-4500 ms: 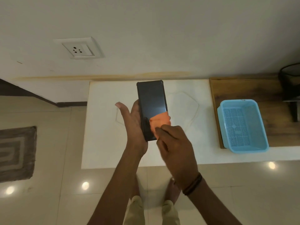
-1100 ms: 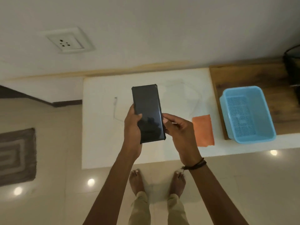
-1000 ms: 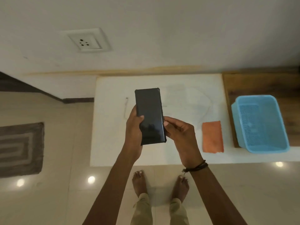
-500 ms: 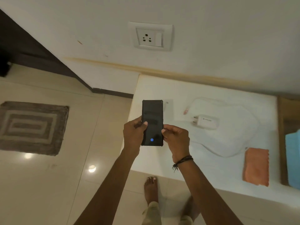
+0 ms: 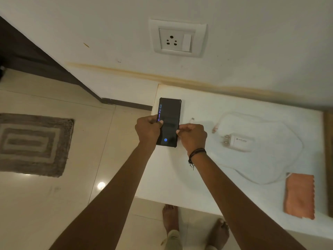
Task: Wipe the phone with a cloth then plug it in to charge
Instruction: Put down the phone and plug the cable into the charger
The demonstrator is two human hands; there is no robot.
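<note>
A black phone [image 5: 169, 114] with blue digits lit on its screen is held over the left end of the white counter [image 5: 180, 177]. My left hand [image 5: 147, 129] grips its left edge and my right hand [image 5: 192, 136] pinches its right edge. The orange cloth [image 5: 299, 195] lies flat near the counter's front right. A white charger adapter [image 5: 237, 142] with its looped white cable [image 5: 281, 179] rests to the right of the phone. The cable's connector tip [image 5: 192, 120] lies just beside my right hand. A white wall socket [image 5: 177, 39] is on the wall above.
A grey patterned mat [image 5: 32, 143] lies on the tiled floor at left. My bare feet [image 5: 170, 216] stand by the counter's front edge. A wooden surface [image 5: 328, 159] borders the counter on the right. A pink-tipped cable end [image 5: 214, 129] lies near the adapter.
The cloth was set down on the counter and my right hand went to the phone. The view swung left, bringing the socket and charger into sight. The phone's screen lit up.
</note>
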